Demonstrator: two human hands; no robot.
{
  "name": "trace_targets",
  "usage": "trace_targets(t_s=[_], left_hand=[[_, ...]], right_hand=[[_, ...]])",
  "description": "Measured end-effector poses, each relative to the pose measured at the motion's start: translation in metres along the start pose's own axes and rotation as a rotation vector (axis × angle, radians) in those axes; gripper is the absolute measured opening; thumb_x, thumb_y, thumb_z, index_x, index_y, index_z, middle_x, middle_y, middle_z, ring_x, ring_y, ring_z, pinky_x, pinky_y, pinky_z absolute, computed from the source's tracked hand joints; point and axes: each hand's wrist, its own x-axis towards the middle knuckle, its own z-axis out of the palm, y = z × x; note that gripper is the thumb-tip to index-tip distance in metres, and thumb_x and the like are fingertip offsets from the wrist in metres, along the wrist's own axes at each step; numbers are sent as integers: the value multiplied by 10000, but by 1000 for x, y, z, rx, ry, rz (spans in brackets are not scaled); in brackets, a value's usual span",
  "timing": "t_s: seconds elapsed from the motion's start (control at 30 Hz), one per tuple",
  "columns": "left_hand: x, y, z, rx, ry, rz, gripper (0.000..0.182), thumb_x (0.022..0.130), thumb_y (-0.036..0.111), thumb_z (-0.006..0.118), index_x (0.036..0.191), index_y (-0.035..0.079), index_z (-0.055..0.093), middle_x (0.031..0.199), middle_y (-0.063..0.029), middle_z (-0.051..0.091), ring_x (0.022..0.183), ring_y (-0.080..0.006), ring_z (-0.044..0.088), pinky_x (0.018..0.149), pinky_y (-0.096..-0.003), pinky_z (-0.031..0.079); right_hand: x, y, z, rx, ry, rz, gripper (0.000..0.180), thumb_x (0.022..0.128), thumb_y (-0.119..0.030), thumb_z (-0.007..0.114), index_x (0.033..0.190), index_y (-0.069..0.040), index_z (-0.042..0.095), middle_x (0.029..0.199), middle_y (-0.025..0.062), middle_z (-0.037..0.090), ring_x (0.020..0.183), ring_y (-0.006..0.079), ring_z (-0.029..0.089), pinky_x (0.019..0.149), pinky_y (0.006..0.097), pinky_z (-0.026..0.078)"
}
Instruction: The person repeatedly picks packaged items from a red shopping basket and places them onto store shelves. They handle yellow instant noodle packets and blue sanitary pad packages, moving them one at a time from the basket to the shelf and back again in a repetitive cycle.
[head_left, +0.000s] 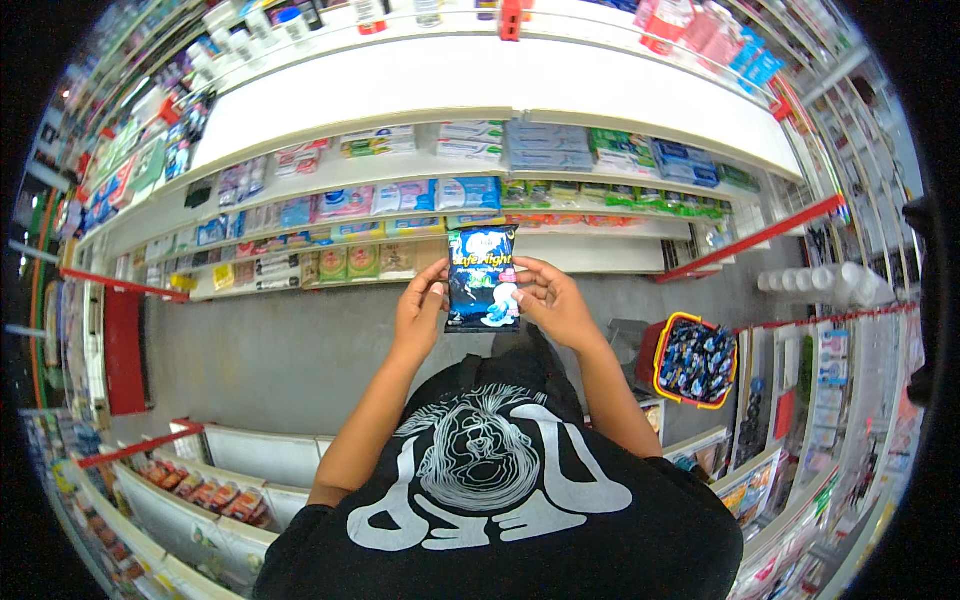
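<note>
Upright between both hands is a dark blue and black plastic packet of night pads (482, 289), its printed front facing the camera. My left hand (422, 307) grips the packet's left edge, with the thumb near the front. My right hand (553, 302) holds its right edge, the thumb lying at the front. Behind the packet's top edge are the lower shelves with wrapped packs (469, 193). To the right on the floor stands a red basket with a yellow rim (658, 360), filled with many small dark blue packets (697, 360).
Ahead runs a long white shelf unit (465, 75) with boxes and packs on its lower levels and bottles and pouches on top. Red-edged shelf ends (750, 240) stand right and left. Stacked white cups (817, 281) are at right. More shelving lies behind me, with red-and-brown packs (210, 491).
</note>
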Motion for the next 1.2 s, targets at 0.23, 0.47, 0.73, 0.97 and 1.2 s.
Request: trace_targets(t_s=[0.23,0.47,0.73,0.97,1.2], left_hand=[[-6,26,-38,-39,196,143,415,1005,77,484,1410,-11,493,1349,-125,570,1164,-168,562,990,-305,451],[12,62,-80,10,287,232,399,1010,79,473,1390,-36,507,1351,-154,575,1229,-201,553,1064,-324,410],[60,116,-151,72,396,279,385,980,23,523,1359,-41,537,1255,-112,624,1110,-144,596,968,-277,462],[112,159,-225,185,467,344,372,969,27,544,1335,-27,574,1151,-67,647,974,-90,597,882,-237,473],[155,182,-284,281,528,392,360,972,21,534,1325,-34,580,1264,-120,637,1121,-151,600,965,-286,470]], right_hand=[[50,-26,41,-55,-148,-40,498,946,-17,602,1419,-18,445,1138,100,634,936,132,638,795,279,535],[109,-50,82,-68,-233,-35,420,1012,-144,511,1406,-5,474,1144,119,645,936,154,641,792,292,537],[204,-76,150,-72,-327,-96,405,1029,-171,511,1402,-14,482,1132,98,651,988,154,631,839,308,536],[288,-89,216,-141,-400,-254,433,1004,-110,521,1419,-5,460,1211,112,618,1006,139,596,843,294,516],[354,-88,272,-291,-340,-329,509,963,-157,600,1429,-21,447,1198,111,589,1022,158,569,859,295,478]])
